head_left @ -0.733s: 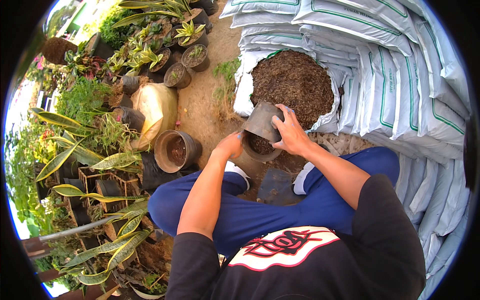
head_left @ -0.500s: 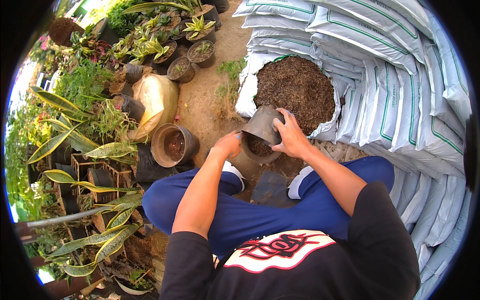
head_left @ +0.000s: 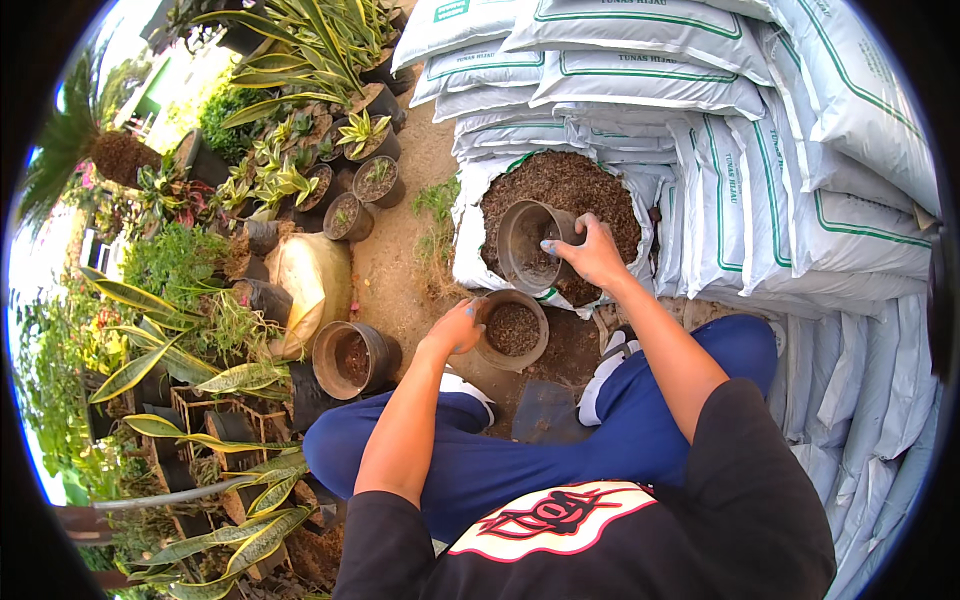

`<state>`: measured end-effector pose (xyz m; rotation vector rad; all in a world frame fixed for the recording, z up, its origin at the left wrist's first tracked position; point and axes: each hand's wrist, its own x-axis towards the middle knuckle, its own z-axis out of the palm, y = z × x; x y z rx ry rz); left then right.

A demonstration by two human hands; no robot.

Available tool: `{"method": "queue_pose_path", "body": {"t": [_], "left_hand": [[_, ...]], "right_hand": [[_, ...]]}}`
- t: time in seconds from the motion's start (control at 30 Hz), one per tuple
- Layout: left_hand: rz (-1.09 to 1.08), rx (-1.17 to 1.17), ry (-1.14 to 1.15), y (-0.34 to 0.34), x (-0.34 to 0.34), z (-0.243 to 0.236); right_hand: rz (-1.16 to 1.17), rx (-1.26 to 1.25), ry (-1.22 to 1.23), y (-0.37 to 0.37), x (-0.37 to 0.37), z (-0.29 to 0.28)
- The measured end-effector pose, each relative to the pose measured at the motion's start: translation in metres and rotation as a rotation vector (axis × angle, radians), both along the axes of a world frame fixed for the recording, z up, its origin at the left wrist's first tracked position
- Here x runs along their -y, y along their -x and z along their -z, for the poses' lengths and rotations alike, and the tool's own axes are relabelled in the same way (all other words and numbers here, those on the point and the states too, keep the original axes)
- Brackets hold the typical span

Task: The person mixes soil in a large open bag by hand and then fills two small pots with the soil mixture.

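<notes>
My right hand (head_left: 592,255) grips the rim of a grey-brown plastic pot (head_left: 515,245), thumb inside and fingers outside. This pot is tilted with its mouth toward me, over the near part of an open white sack (head_left: 468,262) of dark brown potting mix (head_left: 590,190). Only a little soil clings inside it. Between my feet stands a second plastic pot (head_left: 541,345), partly filled with the same loose mix (head_left: 512,328). My left hand (head_left: 457,325) is closed on that pot's left rim, its fingertips partly hidden.
Stacked white sacks (head_left: 650,80) wall the far and right sides. To the left stand another pot (head_left: 352,360) with reddish soil, a yellowish sack (head_left: 312,285) and crowded potted snake plants (head_left: 245,380). A dark sheet (head_left: 548,410) lies between my feet.
My right hand has carried its pot from above the standing pot to over the open sack, turning its mouth toward me. The left hand stays at the standing pot. The view has shifted.
</notes>
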<state>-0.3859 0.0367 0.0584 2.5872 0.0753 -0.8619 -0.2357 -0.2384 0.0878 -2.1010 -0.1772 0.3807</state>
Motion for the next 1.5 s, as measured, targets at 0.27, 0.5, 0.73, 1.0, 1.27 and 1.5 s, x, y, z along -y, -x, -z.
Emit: {"method": "queue_pose_path", "body": {"t": [0.27, 0.5, 0.73, 1.0, 1.27, 1.5], "left_hand": [[-0.332, 0.083, 0.395, -0.069, 0.062, 0.030], [-0.410, 0.229, 0.137, -0.100, 0.110, 0.048], [-0.577, 0.100, 0.102, -0.131, 0.130, 0.047], [-0.659, -0.052, 0.331, -0.161, 0.160, 0.031], [-0.677, -0.087, 0.884, -0.170, 0.159, 0.045], [-0.687, 0.201, 0.999, -0.174, 0.156, 0.048]], "right_hand": [[0.396, -0.010, 0.272, -0.022, 0.071, -0.005], [0.399, 0.111, 0.421, -0.005, 0.088, 0.023], [0.539, -0.121, 0.568, -0.002, 0.059, 0.026], [0.743, -0.301, 0.588, -0.012, -0.003, 0.027], [0.807, -0.333, 0.492, -0.028, -0.004, 0.027], [0.813, -0.274, 0.230, -0.037, 0.026, 0.033]]}}
